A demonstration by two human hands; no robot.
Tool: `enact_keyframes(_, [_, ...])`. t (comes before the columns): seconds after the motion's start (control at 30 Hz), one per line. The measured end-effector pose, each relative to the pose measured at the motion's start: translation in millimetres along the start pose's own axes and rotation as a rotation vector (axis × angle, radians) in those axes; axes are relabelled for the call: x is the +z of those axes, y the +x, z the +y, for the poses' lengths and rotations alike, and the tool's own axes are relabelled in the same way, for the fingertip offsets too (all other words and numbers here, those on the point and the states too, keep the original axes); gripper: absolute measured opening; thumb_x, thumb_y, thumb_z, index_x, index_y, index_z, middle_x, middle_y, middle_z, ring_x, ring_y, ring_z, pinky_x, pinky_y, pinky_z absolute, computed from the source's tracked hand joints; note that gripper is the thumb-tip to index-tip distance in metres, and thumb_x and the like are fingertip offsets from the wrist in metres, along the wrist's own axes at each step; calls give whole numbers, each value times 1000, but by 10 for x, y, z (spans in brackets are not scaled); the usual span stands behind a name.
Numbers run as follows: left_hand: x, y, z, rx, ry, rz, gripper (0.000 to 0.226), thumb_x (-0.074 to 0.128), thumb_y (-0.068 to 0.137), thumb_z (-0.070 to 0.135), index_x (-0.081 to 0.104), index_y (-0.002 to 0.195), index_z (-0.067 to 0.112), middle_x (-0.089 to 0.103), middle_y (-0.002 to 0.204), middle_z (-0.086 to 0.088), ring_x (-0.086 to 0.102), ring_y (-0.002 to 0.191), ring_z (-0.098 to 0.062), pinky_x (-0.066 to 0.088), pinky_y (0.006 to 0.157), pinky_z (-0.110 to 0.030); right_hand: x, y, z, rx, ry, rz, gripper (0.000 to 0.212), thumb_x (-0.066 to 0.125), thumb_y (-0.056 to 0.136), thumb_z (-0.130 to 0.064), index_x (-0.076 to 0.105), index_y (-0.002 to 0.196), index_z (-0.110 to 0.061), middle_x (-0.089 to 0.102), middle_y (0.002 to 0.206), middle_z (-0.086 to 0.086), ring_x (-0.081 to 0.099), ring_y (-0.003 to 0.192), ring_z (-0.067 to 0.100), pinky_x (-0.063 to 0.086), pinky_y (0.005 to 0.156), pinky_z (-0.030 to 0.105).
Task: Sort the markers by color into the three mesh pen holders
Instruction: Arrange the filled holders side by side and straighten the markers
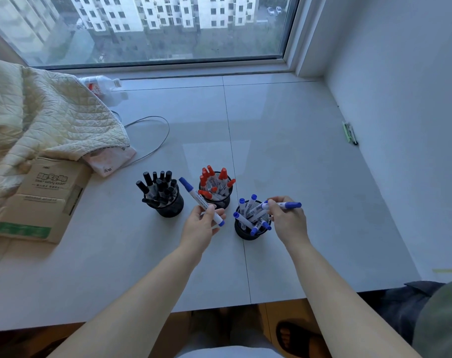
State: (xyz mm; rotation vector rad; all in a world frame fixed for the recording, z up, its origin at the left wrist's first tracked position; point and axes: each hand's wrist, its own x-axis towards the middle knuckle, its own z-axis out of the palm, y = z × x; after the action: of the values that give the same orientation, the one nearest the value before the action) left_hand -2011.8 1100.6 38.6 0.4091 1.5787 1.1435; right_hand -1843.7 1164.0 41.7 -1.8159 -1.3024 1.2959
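Three black mesh pen holders stand on the grey sill. The left holder [171,205] is full of black markers, the middle holder [219,200] holds red-capped ones, and the right holder [241,229] holds several blue-capped ones. My left hand [197,229] pinches a blue marker [200,200] that slants up to the left, between the black and red holders. My right hand [288,220] pinches another blue marker [286,205], held level over the right holder's rim.
A cardboard box [42,200] lies at the left under a cream quilted blanket [36,117]. Behind them are a plastic bottle [101,85] and a grey cable [152,140]. A small green item [350,133] leans at the right wall. The sill's front edge [219,308] is near my body.
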Motion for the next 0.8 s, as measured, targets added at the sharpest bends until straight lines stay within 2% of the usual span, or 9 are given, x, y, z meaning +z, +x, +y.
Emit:
enact_keyframes(0.07, [-7,17,-20,17,53,15,13,45,97,28,58,94,24,66,102,4,61,97,-10,48,82,-30,25,13,25,-30,-50,9,11,56,85,-22,64,78,-19,63,70,-6,58,69,11,43,57,22])
enact_keyframes(0.17, [-11,51,-45,32,169,35,11,51,93,35,59,87,32,62,96,7,56,91,-9,47,82,-29,44,28,65,-70,-81,47,5,59,85,-20,58,83,-16,61,62,-11,58,58,0,39,43,7])
enact_keyframes(0.2, [-10,59,-49,33,195,42,11,52,92,35,59,84,34,61,93,8,55,88,-8,46,79,-27,48,34,75,-82,-94,57,5,60,85,-19,57,84,-15,60,60,-12,57,55,-4,38,42,6])
enact_keyframes(0.27, [-2,71,-46,38,209,49,10,54,91,34,60,83,35,61,90,11,55,85,-5,42,69,-22,56,50,90,-94,-111,64,6,60,85,-18,55,85,-15,60,61,-12,58,56,-3,41,44,10])
enact_keyframes(0.33, [8,87,-41,51,219,50,8,56,91,30,59,85,35,63,93,8,57,89,-7,40,66,-19,61,65,102,-93,-138,57,5,59,85,-16,54,86,-16,60,67,-8,59,62,7,43,50,19])
enact_keyframes(0.43, [20,122,-46,81,240,71,11,59,88,24,55,86,34,63,93,4,62,92,-13,43,70,-23,67,84,131,-102,-133,45,8,59,83,-11,55,86,-18,60,75,-5,58,66,11,45,57,23])
enact_keyframes(0.53, [43,163,-48,75,239,76,15,61,86,19,54,85,33,65,93,2,64,92,-15,49,79,-32,74,106,156,-121,-156,36,11,60,81,-9,57,86,-18,61,77,-5,59,66,12,44,54,21])
enact_keyframes(0.67, [96,188,-45,61,184,30,5,54,92,25,59,89,26,69,96,-1,68,87,-9,51,72,-27,95,116,183,-167,-208,46,11,60,81,-8,61,90,-14,63,80,-2,60,72,18,50,63,28])
enact_keyframes(0.8, [160,182,-136,54,322,31,9,55,90,31,62,89,28,69,88,3,66,87,-13,54,81,-33,126,92,230,-279,-277,69,9,62,81,-7,63,90,-10,65,79,2,59,71,20,44,64,25])
